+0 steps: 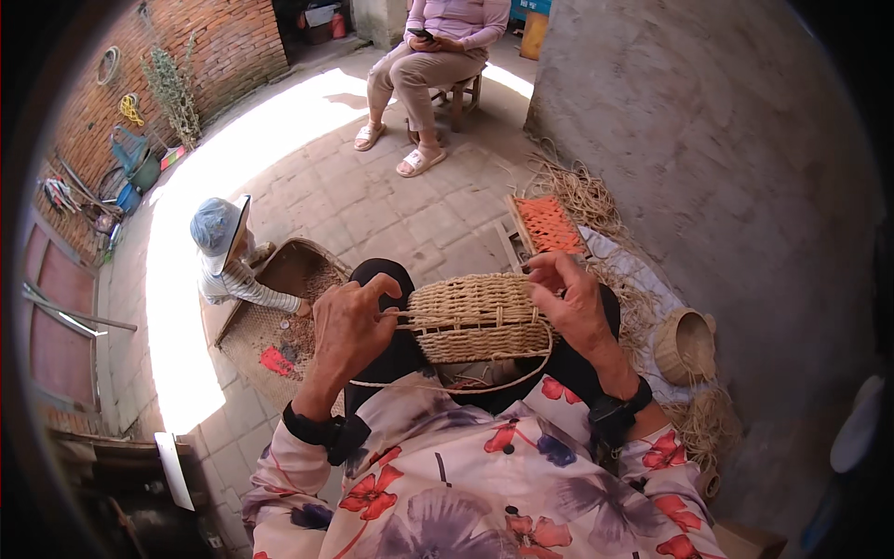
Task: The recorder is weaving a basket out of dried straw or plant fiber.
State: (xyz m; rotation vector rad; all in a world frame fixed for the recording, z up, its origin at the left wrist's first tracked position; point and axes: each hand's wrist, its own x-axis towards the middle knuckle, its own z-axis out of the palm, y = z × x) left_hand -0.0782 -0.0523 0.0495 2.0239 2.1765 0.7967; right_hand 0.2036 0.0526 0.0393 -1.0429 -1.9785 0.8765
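Observation:
A half-woven straw basket [480, 312] in pale cord rests across my lap, between my dark-trousered knees. At its left end, my left hand [349, 321] is closed, pinching cord strands that run into the weave. My right hand [570, 303] is at the right end, fingers curled and thumb against the weave; its fingertips are partly hidden. A loose length of cord [494, 388] loops from the right end below the basket and back toward my left wrist. A gap between woven rows runs along the basket's middle.
At left, a small child in a hat [216, 228] reaches into a woven scoop tray [237, 321]. Ahead, a seated person [438, 70] holds a phone. To my right are an orange-webbed stool [549, 224], straw bundles [582, 191], a small round basket [684, 345] and a plastered wall [708, 177].

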